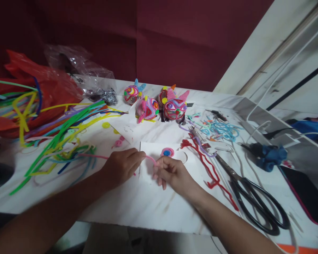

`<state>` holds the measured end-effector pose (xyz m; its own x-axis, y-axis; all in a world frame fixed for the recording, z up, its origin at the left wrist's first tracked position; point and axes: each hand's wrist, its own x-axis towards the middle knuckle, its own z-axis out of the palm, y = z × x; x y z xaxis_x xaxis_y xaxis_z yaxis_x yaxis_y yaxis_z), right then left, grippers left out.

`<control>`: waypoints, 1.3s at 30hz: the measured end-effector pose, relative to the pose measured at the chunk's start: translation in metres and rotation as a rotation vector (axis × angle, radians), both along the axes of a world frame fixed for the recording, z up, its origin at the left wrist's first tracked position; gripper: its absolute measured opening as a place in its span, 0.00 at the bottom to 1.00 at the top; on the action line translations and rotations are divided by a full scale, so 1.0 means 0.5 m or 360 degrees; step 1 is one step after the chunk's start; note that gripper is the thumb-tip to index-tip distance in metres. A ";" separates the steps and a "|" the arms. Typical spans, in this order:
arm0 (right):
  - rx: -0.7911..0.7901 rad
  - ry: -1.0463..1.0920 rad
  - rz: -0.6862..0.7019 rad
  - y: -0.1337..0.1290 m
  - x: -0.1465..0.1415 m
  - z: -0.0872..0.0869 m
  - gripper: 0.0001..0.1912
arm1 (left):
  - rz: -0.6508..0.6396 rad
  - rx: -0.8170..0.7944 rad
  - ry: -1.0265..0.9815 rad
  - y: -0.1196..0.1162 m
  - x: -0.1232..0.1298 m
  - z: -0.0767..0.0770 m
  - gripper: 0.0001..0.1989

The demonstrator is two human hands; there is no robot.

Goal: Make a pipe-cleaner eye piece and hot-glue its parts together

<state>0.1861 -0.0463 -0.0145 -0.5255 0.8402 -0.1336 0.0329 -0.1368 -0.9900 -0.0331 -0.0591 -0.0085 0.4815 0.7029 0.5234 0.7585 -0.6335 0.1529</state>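
A pink pipe cleaner (150, 158) stretches between my two hands above the front of the table. My left hand (124, 163) is closed around it, and its loose tail runs out to the left. The fingers of my right hand (171, 171) pinch its other end, which curves slightly. Just beyond my hands lies a white card (148, 146), carrying a flat coil (167, 152) of pink with a blue centre. Small pink coils (118, 141) sit to the left of the card.
Green, yellow and other pipe cleaners (66, 130) spread leftward from a red plastic bag (42, 84). Several decorated balls (175, 106) stand at the back. Red twisted strands (212, 173), large black scissors (250, 190), blue scraps (224, 129) and a dark phone-like slab (304, 192) lie right.
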 end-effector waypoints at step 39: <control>0.2306 -0.0165 -0.0440 0.009 0.055 0.045 0.20 | 0.0096 -0.0572 -0.0919 -0.006 0.110 0.149 0.35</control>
